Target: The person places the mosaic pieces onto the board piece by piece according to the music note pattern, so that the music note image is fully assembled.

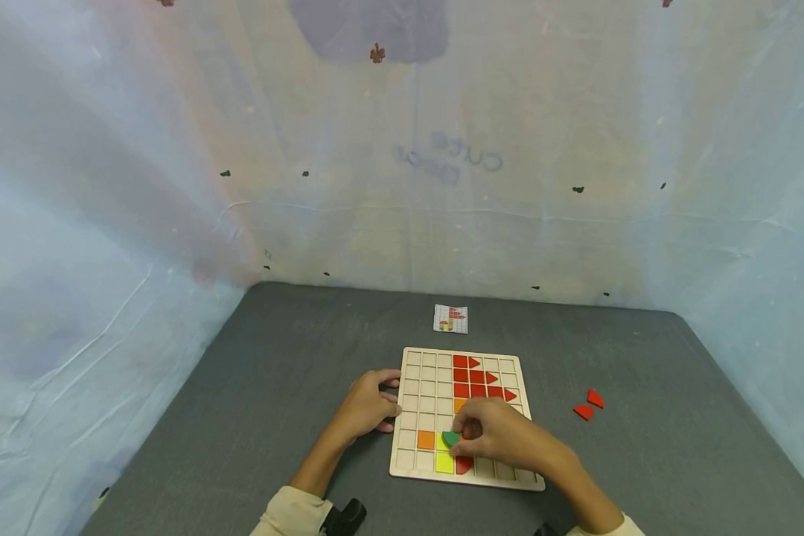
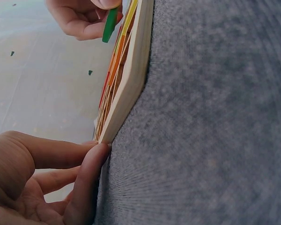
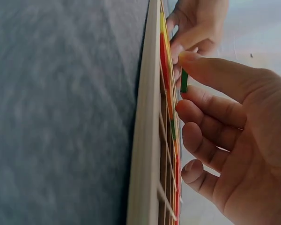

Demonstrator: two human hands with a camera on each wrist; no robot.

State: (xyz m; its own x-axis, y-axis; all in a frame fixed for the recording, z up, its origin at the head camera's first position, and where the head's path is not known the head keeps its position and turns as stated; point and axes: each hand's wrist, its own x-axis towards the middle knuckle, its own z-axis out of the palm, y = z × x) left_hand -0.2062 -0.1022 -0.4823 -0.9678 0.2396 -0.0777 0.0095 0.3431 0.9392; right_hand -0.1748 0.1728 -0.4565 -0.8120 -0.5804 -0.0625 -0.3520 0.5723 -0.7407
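Observation:
A pale wooden grid board lies on the dark table, its cells partly filled with red, orange and yellow pieces. At the board's left edge, my left hand pinches the rim between thumb and forefinger. My right hand is over the lower middle of the board. Between its thumb and forefinger it pinches a green rounded piece, seen edge-on in the left wrist view as a thin green tile. Below that piece are a yellow square and a red curved piece; the right hand hides some cells.
A small printed pattern card lies beyond the board. Two loose red pieces, one upper and one lower, rest on the table to the right. A pale sheet surrounds the table's back and sides.

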